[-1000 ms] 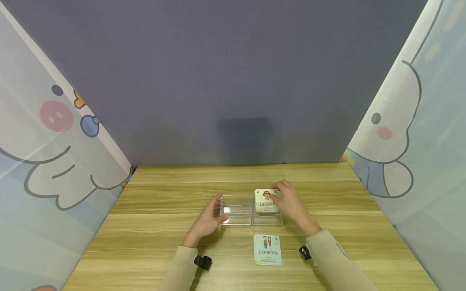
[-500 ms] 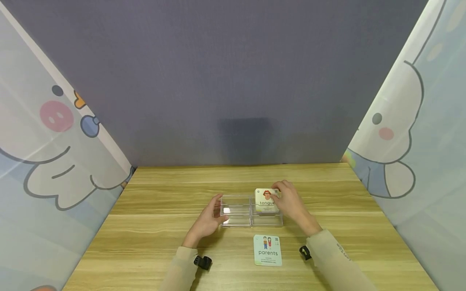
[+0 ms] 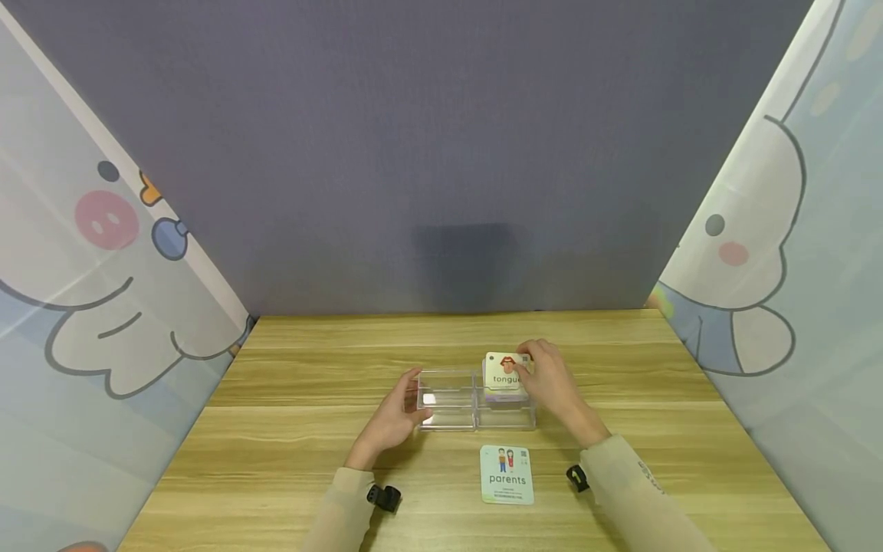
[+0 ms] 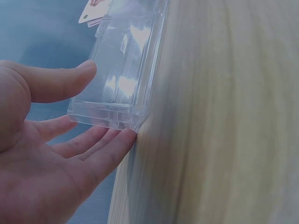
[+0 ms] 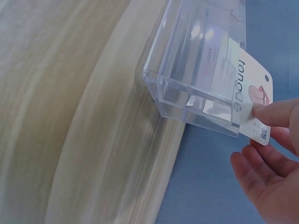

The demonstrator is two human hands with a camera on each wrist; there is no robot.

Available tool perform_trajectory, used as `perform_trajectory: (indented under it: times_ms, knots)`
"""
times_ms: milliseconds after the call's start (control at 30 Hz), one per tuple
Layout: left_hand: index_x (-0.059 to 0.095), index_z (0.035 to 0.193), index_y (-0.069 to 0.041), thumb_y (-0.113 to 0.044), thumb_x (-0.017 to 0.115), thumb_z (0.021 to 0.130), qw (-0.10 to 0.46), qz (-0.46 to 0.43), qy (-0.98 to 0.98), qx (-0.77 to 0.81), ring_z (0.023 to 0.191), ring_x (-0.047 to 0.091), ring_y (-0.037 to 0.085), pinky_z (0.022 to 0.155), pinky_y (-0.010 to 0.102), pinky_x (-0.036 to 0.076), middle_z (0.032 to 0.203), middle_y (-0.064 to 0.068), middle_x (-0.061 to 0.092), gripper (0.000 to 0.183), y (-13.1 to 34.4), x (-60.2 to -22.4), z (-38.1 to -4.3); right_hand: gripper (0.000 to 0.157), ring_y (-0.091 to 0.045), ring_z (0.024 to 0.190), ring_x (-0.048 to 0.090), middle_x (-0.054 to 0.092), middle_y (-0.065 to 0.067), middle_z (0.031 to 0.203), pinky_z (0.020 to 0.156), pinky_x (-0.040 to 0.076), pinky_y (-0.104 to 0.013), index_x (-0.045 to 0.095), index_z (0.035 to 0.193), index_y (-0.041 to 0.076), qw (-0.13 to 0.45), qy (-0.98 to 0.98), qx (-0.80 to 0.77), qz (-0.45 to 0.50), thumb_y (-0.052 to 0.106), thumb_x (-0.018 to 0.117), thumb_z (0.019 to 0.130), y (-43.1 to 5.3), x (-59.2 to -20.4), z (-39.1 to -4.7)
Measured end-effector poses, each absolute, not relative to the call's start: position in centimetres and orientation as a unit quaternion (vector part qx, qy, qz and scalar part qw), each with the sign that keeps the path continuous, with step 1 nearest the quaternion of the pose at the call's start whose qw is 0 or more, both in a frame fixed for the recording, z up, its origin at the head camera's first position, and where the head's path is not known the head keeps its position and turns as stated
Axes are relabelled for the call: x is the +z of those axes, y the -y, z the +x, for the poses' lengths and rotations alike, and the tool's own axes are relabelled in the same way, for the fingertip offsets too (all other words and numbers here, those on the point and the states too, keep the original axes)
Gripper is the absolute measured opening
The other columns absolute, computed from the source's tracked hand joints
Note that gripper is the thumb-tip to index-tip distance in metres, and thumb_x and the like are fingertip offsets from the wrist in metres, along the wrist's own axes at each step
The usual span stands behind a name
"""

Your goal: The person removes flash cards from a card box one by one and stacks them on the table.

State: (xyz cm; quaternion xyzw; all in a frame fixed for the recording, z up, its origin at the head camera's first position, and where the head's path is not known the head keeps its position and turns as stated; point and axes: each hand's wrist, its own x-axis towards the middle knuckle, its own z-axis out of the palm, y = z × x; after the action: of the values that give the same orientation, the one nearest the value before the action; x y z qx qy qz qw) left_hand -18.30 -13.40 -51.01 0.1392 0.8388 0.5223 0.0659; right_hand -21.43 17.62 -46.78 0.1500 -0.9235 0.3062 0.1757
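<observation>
A clear plastic card holder (image 3: 447,399) with two side-by-side columns of stepped pockets stands on the table. My left hand (image 3: 392,418) holds its left end; in the left wrist view the thumb lies over the front and fingertips touch the end wall (image 4: 96,115). At the holder's right rear pocket, my right hand (image 3: 552,387) pinches the top right corner of a white "tongue" card (image 3: 498,369) between thumb and fingers. That card's lower part is still inside the pocket in the right wrist view. Behind it shows a purple-edged card (image 3: 507,398).
A flat card reading "parents" (image 3: 507,489) lies on the wood-grain table (image 3: 290,460) in front of the holder. A dark grey panel (image 3: 441,153) rises at the table's back edge, with cartoon-printed curtains (image 3: 745,230) on both sides.
The tongue card has been lifted slightly up out of its pocket by my right hand, exposing the purple-edged card behind. My left hand and the holder have not moved.
</observation>
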Motion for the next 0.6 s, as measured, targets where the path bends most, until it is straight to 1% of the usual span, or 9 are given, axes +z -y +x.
perform_trajectory:
  times_ms: [100,333,467,600]
  knots:
    - [0.024,0.16,-0.005,-0.007,0.07,0.096,0.068,0.14,-0.84,0.521,0.133,0.045,0.048,0.106,0.062,0.044,0.147,0.028,0.044,0.078,13.43,-51.01,-18.28,0.027,-0.036,0.099,0.062,0.068,-0.018,0.104,0.083,0.056,-0.05,0.067,0.107,-0.003,0.186,0.922,0.304,0.15,0.002,0.081,0.084,-17.61,-46.73,-21.43]
    - [0.025,0.16,-0.005,-0.007,0.07,0.096,0.068,0.14,-0.84,0.519,0.132,0.046,0.047,0.105,0.061,0.045,0.146,0.027,0.045,0.078,13.53,-50.91,-18.3,0.025,-0.033,0.096,0.062,0.067,-0.016,0.103,0.081,0.056,-0.048,0.067,0.109,-0.002,0.184,0.924,0.304,0.139,0.004,0.078,0.087,-17.44,-46.57,-21.44]
    - [0.025,0.16,-0.005,-0.007,0.07,0.096,0.067,0.14,-0.84,0.52,0.132,0.046,0.047,0.105,0.061,0.045,0.146,0.027,0.045,0.078,13.55,-50.9,-18.33,0.026,-0.032,0.091,0.061,0.066,-0.015,0.099,0.075,0.054,-0.045,0.067,0.109,-0.002,0.184,0.921,0.315,0.136,0.003,0.079,0.087,-17.36,-46.45,-21.39]
    - [0.025,0.16,-0.005,-0.007,0.07,0.096,0.068,0.141,-0.841,0.519,0.132,0.046,0.047,0.105,0.061,0.045,0.146,0.026,0.045,0.078,13.58,-50.92,-18.36,0.027,-0.029,0.084,0.058,0.063,-0.011,0.092,0.068,0.05,-0.039,0.067,0.109,-0.002,0.184,0.918,0.325,0.129,0.002,0.079,0.086,-17.24,-46.28,-21.32]
